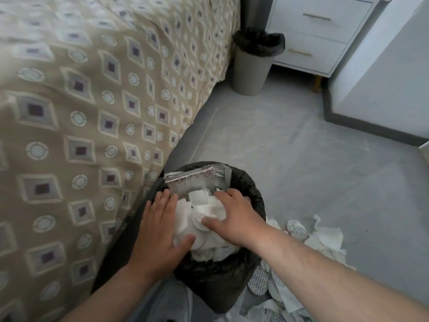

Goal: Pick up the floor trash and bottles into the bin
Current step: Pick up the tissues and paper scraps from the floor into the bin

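Bin (216,282): round, lined with crinkled black plastic, standing at our feet, tight against the bed (92,101).
Paper (209,214): soft white crumpled wads, heaped to the bin's rim.
Foil bag (197,180): quilted silver, standing up at the bin's far rim.
Left hand (160,226): flat, fingers straight and close together, pressing the paper on the bed side.
Right hand (234,217): palm down, fingers spread over the wads; we pinch nothing.
Floor trash (325,240): torn white paper and oval printed pieces, just right of the bin.
Open room: smooth grey floor (301,159) beyond, reaching a second bin (253,63) beside the white drawers (318,36).
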Motion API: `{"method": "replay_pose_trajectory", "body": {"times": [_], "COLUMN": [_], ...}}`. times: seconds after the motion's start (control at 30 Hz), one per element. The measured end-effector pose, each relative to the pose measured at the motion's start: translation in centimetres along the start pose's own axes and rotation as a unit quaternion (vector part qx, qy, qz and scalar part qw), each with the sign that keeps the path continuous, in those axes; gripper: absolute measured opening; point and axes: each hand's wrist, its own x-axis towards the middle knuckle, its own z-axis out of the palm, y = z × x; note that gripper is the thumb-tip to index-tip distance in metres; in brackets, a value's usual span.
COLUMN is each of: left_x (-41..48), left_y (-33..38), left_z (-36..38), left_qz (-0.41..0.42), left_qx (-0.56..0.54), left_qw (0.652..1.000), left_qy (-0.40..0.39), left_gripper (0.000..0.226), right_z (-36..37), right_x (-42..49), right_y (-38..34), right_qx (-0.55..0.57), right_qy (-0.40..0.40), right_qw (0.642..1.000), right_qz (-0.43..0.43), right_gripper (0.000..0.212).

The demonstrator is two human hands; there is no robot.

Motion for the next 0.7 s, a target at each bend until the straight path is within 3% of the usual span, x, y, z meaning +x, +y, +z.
{"method": "replay_pose_trajectory", "body": {"times": [0.13, 0.27, 0.5, 0.6, 0.7], "left_x": [-1.3, -1.3, -1.4, -1.3, 0.2], "left_y": [-1.5, -1.3, -0.6, -0.5, 2.3], "left_z": [0.0, -0.5, -0.9, -1.6, -3.9], "left_qz": [-0.051, -0.057, -0.087, -0.037, 0.086], "left_qx": [-0.054, -0.028, -0.088, -0.089, -0.08], "left_qw": [0.997, 0.997, 0.992, 0.995, 0.993], "left_qy": [-0.024, -0.045, -0.037, -0.008, 0.018], "left_gripper": [0.106, 0.125, 0.133, 0.124, 0.101], "right_z": [1.7, 4.2, 5.0, 2.9, -1.3], "right_x": [0.5, 1.1, 1.5, 0.4, -2.4], "right_y": [-0.6, -0.3, -0.9, -1.7, -1.7], "right_qx": [0.065, -0.027, -0.092, -0.09, -0.047], "right_qy": [-0.017, -0.121, -0.135, -0.12, -0.076], "right_qw": [0.997, 0.989, 0.978, 0.983, 0.996], "right_qz": [0.031, 0.085, 0.132, 0.104, 0.021], "right_gripper": [0.079, 0.107, 0.108, 0.112, 0.104]}}
